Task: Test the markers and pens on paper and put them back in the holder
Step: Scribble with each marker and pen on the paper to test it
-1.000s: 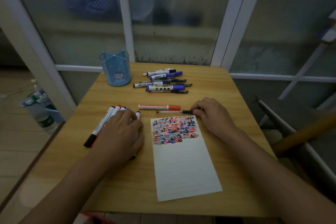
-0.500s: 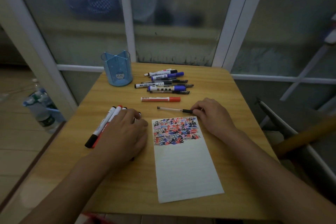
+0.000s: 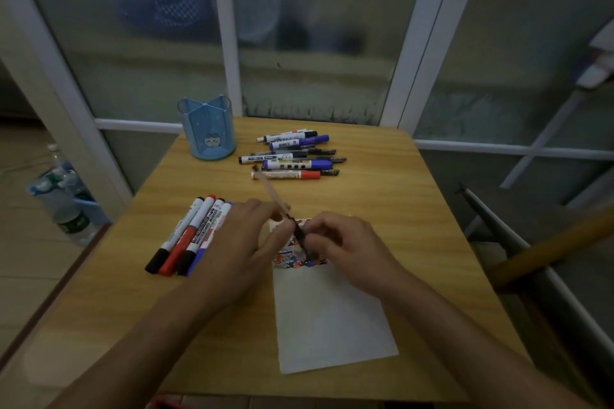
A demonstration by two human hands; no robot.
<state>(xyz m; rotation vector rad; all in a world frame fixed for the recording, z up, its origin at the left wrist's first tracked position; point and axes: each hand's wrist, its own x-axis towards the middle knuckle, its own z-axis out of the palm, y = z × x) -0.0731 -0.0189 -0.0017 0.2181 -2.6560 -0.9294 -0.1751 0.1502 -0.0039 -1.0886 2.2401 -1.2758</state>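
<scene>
A blue holder (image 3: pixel 208 129) stood at the desk's (image 3: pixel 382 196) far left, loose markers (image 3: pixel 292 156) beside it. Both hands gripped one thin pen (image 3: pixel 275 199) above the scribbled paper (image 3: pixel 329 319): left hand (image 3: pixel 246 239) pinching its barrel, right hand (image 3: pixel 345 249) its dark end. It slanted away leftward.

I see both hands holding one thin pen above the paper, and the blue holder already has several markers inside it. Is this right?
Not quite. In the head view the blue holder has no markers inside; they lie on the table. The rest holds: left hand and right hand hold the thin pen above the paper.
</scene>
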